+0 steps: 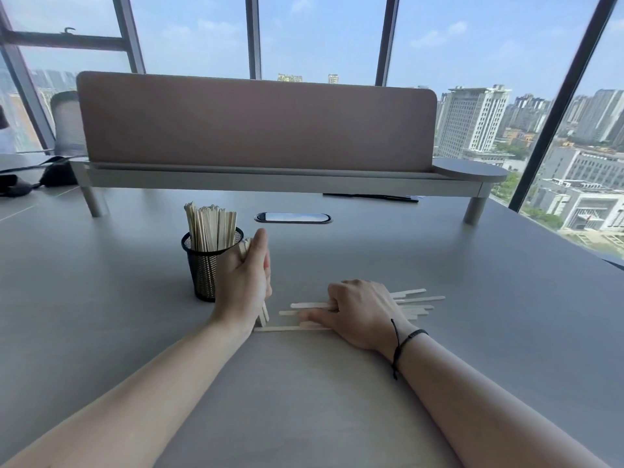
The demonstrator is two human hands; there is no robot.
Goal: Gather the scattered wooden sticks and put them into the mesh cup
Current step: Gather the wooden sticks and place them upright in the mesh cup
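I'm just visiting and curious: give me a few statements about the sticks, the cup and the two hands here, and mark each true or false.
1. The mesh cup already holds many sticks. True.
2. The left hand is empty. False: it grips a bundle of sticks standing upright beside the cup.
3. The right hand rests on the loose sticks on the table. True.
4. The cup lies tipped over. False: it stands upright.

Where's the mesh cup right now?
In the head view the mesh cup stands upright on the table, left of centre, already full of sticks, just behind the left hand, which grips a bundle of sticks.
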